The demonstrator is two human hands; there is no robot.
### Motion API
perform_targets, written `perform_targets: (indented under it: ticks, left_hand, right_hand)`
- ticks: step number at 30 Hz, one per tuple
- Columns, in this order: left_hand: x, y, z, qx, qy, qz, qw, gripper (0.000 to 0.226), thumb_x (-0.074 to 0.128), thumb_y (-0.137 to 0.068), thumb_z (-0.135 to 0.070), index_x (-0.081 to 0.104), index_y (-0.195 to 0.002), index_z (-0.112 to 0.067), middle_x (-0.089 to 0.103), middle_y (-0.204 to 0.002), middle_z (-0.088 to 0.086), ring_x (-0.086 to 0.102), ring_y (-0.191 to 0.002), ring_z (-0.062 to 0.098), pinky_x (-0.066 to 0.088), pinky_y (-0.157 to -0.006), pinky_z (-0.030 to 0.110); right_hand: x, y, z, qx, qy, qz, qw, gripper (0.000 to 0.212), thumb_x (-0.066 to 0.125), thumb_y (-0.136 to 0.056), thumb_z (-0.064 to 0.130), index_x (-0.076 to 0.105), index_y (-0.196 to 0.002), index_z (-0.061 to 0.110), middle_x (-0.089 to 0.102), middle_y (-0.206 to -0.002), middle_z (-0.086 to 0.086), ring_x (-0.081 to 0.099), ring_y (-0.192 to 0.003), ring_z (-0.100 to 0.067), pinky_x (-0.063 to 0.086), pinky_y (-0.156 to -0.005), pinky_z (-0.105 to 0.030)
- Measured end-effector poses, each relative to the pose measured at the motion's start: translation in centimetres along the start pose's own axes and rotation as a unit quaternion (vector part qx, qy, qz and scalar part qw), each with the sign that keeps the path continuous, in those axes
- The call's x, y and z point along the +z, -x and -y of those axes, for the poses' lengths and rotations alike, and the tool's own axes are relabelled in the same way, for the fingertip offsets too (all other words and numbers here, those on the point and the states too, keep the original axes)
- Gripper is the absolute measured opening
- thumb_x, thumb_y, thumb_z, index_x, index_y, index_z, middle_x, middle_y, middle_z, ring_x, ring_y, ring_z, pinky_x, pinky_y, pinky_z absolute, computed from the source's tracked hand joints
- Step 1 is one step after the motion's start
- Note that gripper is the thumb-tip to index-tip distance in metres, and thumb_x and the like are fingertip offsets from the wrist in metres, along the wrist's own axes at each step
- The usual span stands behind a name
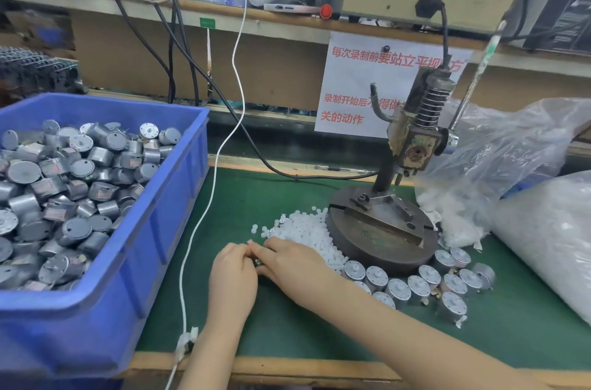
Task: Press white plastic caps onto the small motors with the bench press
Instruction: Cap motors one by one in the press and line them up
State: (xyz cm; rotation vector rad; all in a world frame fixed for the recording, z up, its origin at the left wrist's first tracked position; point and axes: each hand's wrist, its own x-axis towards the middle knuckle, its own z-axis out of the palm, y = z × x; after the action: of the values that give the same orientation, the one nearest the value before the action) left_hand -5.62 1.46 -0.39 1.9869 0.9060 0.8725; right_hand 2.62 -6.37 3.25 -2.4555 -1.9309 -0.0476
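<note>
My left hand (232, 277) and my right hand (292, 265) meet on the green mat (287, 335), fingers curled together around a small motor (258, 261) that is mostly hidden between them. Just beyond them lies a heap of white plastic caps (303, 230). The bench press (412, 146) stands behind on its round metal base (380, 230), with nothing in its fixture. Several motors (425, 287) lie in rows along the front of the base. Whether a cap sits on the held motor cannot be seen.
A blue bin (153, 230) full of loose motors fills the left. Clear plastic bags of white caps (550, 223) lie at the right. A white cable (204, 214) runs down the mat beside my left arm. A shelf with equipment stands behind.
</note>
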Motion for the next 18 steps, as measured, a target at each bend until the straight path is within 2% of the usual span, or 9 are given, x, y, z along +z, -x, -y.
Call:
perform_targets:
  ticks: [3,5,8,10,13,16,18]
  left_hand:
    - [0.0,0.0,0.1,0.003,0.005,0.011,1.0,0.029,0.041,-0.08,0.013,0.066,-0.075,0.0,0.057,-0.079,0.006,0.05,-0.082,0.023,0.029,-0.064,0.024]
    - [0.1,0.0,0.1,0.005,0.008,0.014,1.0,0.031,0.041,-0.08,0.013,0.067,-0.076,-0.002,0.059,-0.081,0.004,0.052,-0.085,0.022,0.031,-0.068,0.024]
    - [0.1,0.0,-0.1,0.006,0.007,0.017,1.0,0.031,0.041,-0.081,0.012,0.067,-0.075,-0.006,0.058,-0.08,0.001,0.052,-0.086,0.021,0.029,-0.066,0.022]
    - [0.0,0.1,-0.3,0.009,0.01,0.018,1.0,0.035,0.042,-0.082,0.011,0.062,-0.069,-0.014,0.055,-0.076,-0.005,0.05,-0.084,0.02,0.027,-0.063,0.022]
    - [-0.2,0.2,-0.4,0.01,0.007,0.019,1.0,0.036,0.043,-0.082,0.01,0.058,-0.066,-0.018,0.052,-0.074,-0.011,0.048,-0.082,0.019,0.025,-0.061,0.023]
    - [-0.1,0.2,-0.2,0.015,0.0,0.023,1.0,0.034,0.042,-0.081,0.011,0.059,-0.068,-0.016,0.054,-0.074,-0.007,0.049,-0.083,0.019,0.026,-0.063,0.022]
    - [-0.1,0.1,-0.1,0.021,0.0,0.025,0.999,0.035,0.043,-0.08,0.012,0.058,-0.067,-0.017,0.056,-0.076,-0.003,0.051,-0.084,0.021,0.027,-0.064,0.022]
  right_hand:
    - [-1.2,0.1,-0.1,0.014,0.045,0.019,0.999,0.036,0.038,-0.099,0.03,0.048,-0.121,0.003,0.055,-0.113,-0.017,0.05,-0.105,-0.032,0.035,-0.08,-0.037]
    - [-1.9,0.4,-0.3,0.018,0.033,0.036,0.999,0.031,0.044,-0.097,0.027,0.05,-0.111,0.001,0.056,-0.112,-0.019,0.05,-0.104,-0.032,0.035,-0.079,-0.037]
    - [-2.6,0.8,-0.1,0.013,0.006,0.046,0.999,0.028,0.048,-0.095,0.021,0.046,-0.114,0.001,0.052,-0.114,-0.019,0.049,-0.105,-0.033,0.036,-0.076,-0.037]
    - [-2.7,0.9,0.3,0.001,-0.003,0.046,0.999,0.026,0.047,-0.094,0.015,0.044,-0.116,0.001,0.051,-0.114,-0.019,0.05,-0.103,-0.034,0.033,-0.07,-0.035]
    - [-2.8,0.8,0.6,-0.015,0.019,0.064,0.998,0.024,0.047,-0.092,0.005,0.045,-0.116,0.0,0.05,-0.111,-0.019,0.053,-0.098,-0.035,0.032,-0.065,-0.035]
    - [-3.2,0.6,0.3,-0.036,0.05,0.097,0.993,0.024,0.052,-0.091,0.008,0.051,-0.114,-0.002,0.047,-0.111,-0.018,0.054,-0.096,-0.035,0.034,-0.065,-0.035]
    - [-3.7,0.7,-0.3,-0.03,-0.003,0.076,0.997,0.024,0.052,-0.092,0.014,0.054,-0.11,-0.001,0.046,-0.112,-0.017,0.053,-0.096,-0.033,0.036,-0.07,-0.036]
